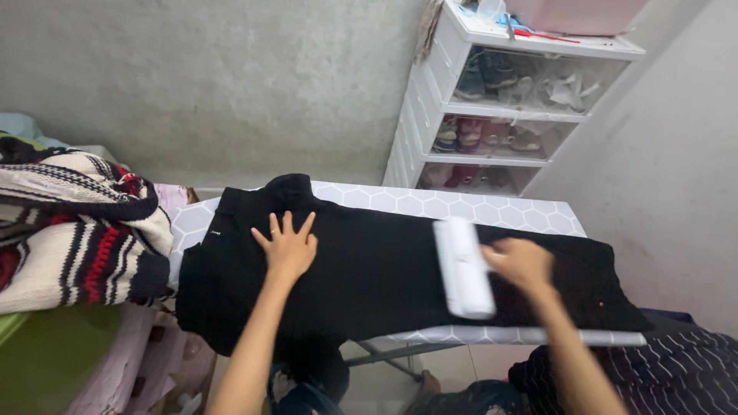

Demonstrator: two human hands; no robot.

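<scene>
A black garment lies spread along an ironing board with a white hexagon-patterned cover. My left hand rests flat on the garment near its left end, fingers spread. My right hand grips the handle of a white lint roller, which lies across the garment near its middle and looks blurred by motion.
A striped knitted sweater is piled at the left of the board. A white plastic drawer unit with shoes inside stands against the wall behind. A dark striped cloth lies at the lower right, and a green surface sits at the lower left.
</scene>
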